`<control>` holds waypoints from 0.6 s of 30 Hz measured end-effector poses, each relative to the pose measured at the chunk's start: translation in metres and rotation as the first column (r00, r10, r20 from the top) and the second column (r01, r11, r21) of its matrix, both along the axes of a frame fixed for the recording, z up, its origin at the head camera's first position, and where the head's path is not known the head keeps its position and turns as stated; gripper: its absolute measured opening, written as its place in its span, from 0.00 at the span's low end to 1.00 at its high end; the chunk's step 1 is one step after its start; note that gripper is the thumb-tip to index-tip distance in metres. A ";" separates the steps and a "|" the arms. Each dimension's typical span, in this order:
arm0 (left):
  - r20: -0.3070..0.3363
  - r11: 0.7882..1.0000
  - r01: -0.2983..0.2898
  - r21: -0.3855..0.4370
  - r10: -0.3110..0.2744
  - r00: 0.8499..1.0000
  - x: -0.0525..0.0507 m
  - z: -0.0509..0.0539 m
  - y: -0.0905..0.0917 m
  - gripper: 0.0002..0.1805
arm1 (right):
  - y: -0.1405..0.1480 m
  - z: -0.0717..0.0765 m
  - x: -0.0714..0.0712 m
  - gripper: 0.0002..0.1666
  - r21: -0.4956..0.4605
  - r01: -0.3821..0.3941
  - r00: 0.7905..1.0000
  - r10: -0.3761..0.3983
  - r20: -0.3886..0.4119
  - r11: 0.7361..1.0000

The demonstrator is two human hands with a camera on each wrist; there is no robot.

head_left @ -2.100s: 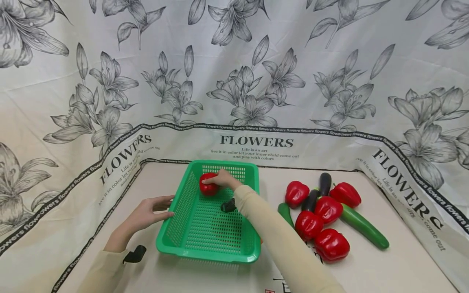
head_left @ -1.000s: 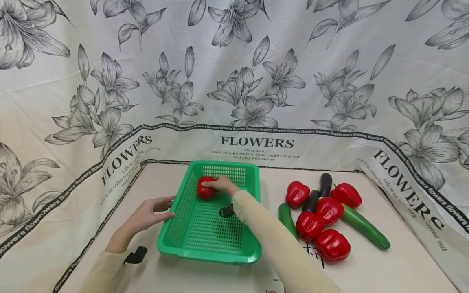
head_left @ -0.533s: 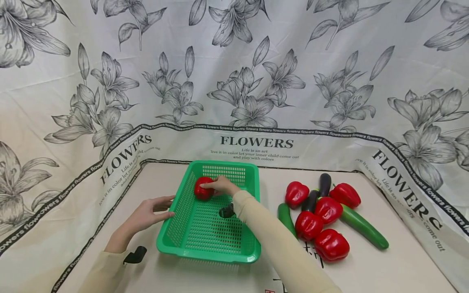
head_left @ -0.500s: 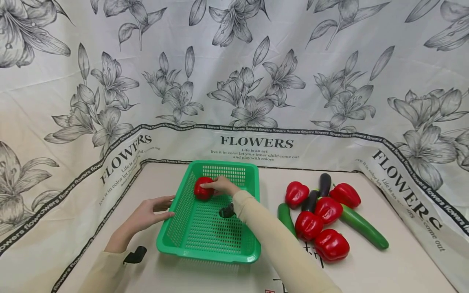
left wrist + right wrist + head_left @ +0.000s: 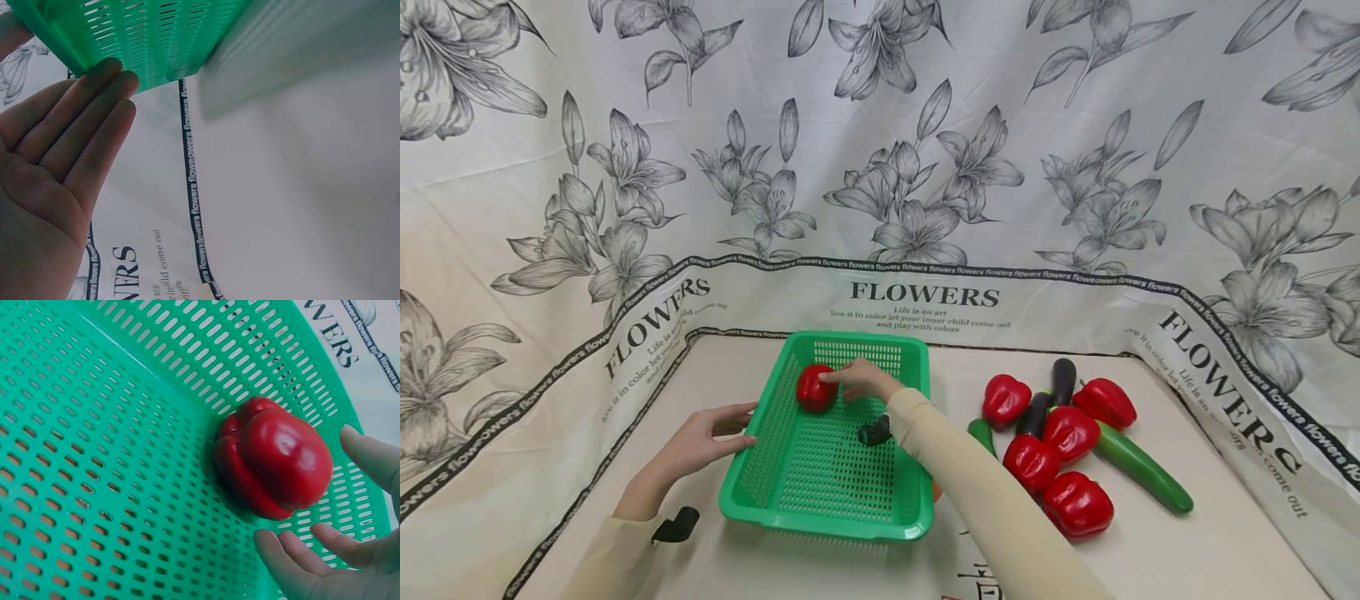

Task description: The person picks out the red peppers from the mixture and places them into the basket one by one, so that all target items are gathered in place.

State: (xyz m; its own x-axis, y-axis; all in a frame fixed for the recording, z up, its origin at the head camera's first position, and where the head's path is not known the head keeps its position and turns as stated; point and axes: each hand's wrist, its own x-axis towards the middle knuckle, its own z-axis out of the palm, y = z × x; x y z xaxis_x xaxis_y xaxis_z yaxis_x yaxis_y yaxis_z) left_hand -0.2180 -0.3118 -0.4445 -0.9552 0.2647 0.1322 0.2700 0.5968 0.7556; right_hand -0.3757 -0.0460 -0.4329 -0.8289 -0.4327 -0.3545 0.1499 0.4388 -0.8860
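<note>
A red bell pepper [image 5: 817, 388] lies in the far left corner of the green basket [image 5: 752, 515]. Beside it my right hand [image 5: 867, 380] is inside the basket; the right wrist view shows its fingers [image 5: 275, 547] spread and apart from the pepper [image 5: 281, 459]. My left hand [image 5: 700, 437] is at the basket's left side, thumb near the rim and fingers extended. In the left wrist view the fingertips of that hand [image 5: 56, 162] are against the basket's outer side [image 5: 144, 37], palm flat.
Right of the basket lie several red peppers [image 5: 1032, 463], dark eggplants [image 5: 1063, 382], a long green vegetable [image 5: 1142, 471] and a shorter one [image 5: 981, 435], partly behind the right sleeve [image 5: 992, 500]. Something orange [image 5: 937, 491] shows at the basket's right edge. A flowered cloth [image 5: 925, 292] hangs behind.
The pepper in the basket has moved left to the corner in my right hand, which has since let go and drawn slightly right. My left hand has stayed in place.
</note>
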 end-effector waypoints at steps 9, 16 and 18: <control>-0.002 1.000 0.003 -0.004 -0.003 1.000 0.001 0.001 0.000 0.32 | 0.016 0.016 0.006 0.41 -0.025 -0.030 0.999 0.031 0.037 0.999; -0.002 1.000 0.004 -0.003 -0.004 1.000 0.001 0.001 0.000 0.32 | 0.024 0.029 0.012 0.40 -0.013 -0.094 0.996 0.094 0.008 0.995; -0.004 1.000 0.003 -0.013 -0.003 1.000 0.000 0.002 0.000 0.32 | 0.027 0.032 0.013 0.41 -0.023 -0.105 0.994 0.105 -0.001 0.994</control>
